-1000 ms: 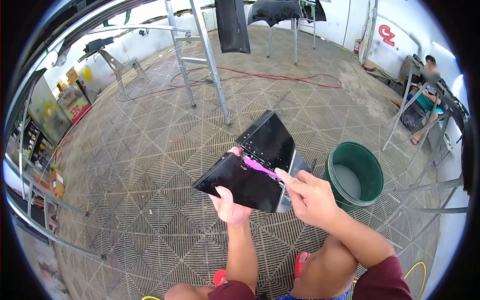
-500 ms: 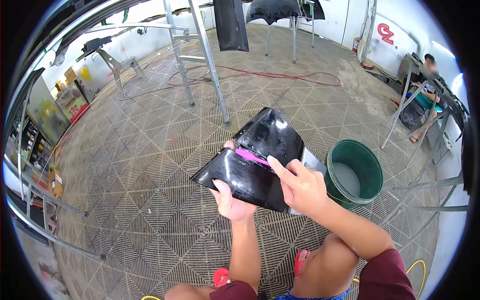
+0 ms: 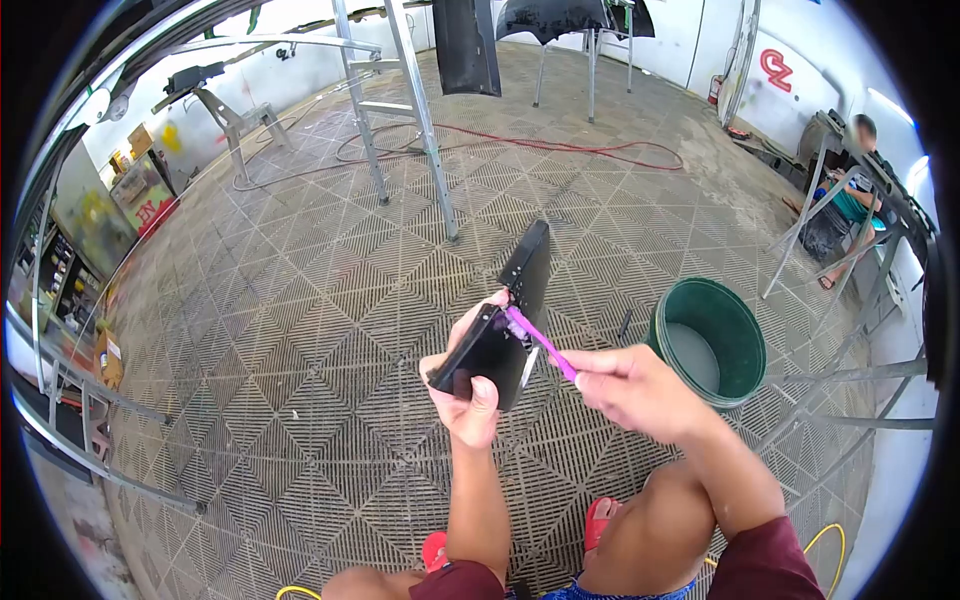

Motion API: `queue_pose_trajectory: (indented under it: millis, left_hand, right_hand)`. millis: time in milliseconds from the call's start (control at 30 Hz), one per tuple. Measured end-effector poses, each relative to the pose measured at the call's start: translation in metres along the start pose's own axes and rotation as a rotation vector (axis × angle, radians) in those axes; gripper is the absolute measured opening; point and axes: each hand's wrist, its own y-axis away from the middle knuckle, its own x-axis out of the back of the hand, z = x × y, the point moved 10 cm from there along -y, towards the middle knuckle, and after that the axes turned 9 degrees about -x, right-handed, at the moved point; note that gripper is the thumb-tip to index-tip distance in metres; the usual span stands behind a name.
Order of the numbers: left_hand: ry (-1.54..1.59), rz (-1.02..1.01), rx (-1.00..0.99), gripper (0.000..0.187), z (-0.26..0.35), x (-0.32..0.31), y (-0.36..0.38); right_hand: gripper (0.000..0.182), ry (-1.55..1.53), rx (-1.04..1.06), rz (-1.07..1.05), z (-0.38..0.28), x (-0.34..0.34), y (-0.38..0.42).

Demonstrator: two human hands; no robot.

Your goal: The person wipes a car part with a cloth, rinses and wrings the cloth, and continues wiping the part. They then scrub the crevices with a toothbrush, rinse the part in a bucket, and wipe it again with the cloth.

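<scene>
A glossy black panel (image 3: pixel 487 362), turned nearly edge-on, is gripped along its left edge by my left hand (image 3: pixel 466 405), the thumb on its near face and the fingers behind it. A second black section rises at an angle from its upper end. In my right hand (image 3: pixel 625 388) is the handle of a pink brush (image 3: pixel 543 342), pinched between thumb and fingers. The brush's head touches the notch where the two black sections meet, and whitish foam shows there.
A green bucket (image 3: pixel 708 340) with greyish liquid stands right of my right hand. Beyond are a metal ladder (image 3: pixel 418 120), a red hose (image 3: pixel 590 150) and black panels on stands. Another person (image 3: pixel 855 195) sits at the far right among metal frames.
The black panel has been turned from showing its broad face to nearly edge-on. My right hand has shifted slightly right and down, and the brush now slants more steeply.
</scene>
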Motion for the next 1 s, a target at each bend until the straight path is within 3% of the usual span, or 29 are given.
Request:
queue_pose_trajectory:
  millis: [33,133,167,267,333,400,533,667,800,833,867,933,967,1000]
  left_hand:
    - [-0.015,-0.004,0.008,0.046,0.0,0.0,0.003]
    - [0.065,0.146,0.04,0.042,-0.002,0.002,0.006]
    - [0.064,0.092,0.024,0.052,-0.002,-0.001,0.006]
    - [0.048,0.106,0.05,0.053,-0.007,0.002,0.007]
    - [0.029,0.067,0.019,0.052,-0.007,0.001,0.002]
    - [-0.026,0.063,-0.001,0.053,-0.008,0.003,0.004]
    - [-0.057,0.041,0.016,0.043,-0.003,0.009,-0.003]
    - [-0.093,0.002,-0.017,0.039,-0.001,-0.007,-0.007]
    - [-0.144,0.011,0.026,0.038,0.002,-0.008,-0.005]
    - [-0.146,0.01,0.022,0.038,0.004,-0.007,-0.004]
    - [-0.137,0.018,0.01,0.038,0.007,-0.007,-0.004]
    - [-0.128,0.028,0.005,0.038,0.007,-0.006,0.0]
    - [-0.146,0.043,0.018,0.039,0.007,-0.005,0.0]
    - [-0.166,0.058,0.033,0.04,0.008,-0.004,0.001]
  right_hand:
    - [0.041,-0.005,-0.001,-0.001,0.003,-0.001,0.0]
    - [0.043,0.822,0.592,0.605,-0.053,0.005,0.031]
    - [0.047,1.041,0.64,0.827,-0.062,0.002,0.044]
    - [0.049,1.182,0.761,0.974,-0.068,-0.001,0.05]
    - [0.05,1.147,0.75,0.942,-0.069,-0.001,0.056]
    - [0.048,1.2,0.551,0.852,-0.062,0.01,0.054]
    - [0.043,0.996,0.64,0.851,-0.06,0.028,0.063]
    - [0.042,1.015,0.751,0.807,-0.068,0.011,0.055]
    - [0.038,0.965,0.648,0.736,-0.06,0.012,0.04]
    - [0.036,0.8,0.584,0.529,-0.047,0.012,0.028]
    - [0.036,0.802,0.588,0.528,-0.047,0.016,0.026]
    - [0.036,0.272,0.217,0.052,-0.01,0.012,-0.006]
    - [0.036,0.07,0.078,-0.053,0.0,0.01,-0.012]
    - [0.036,0.065,0.076,-0.057,0.004,0.004,-0.013]
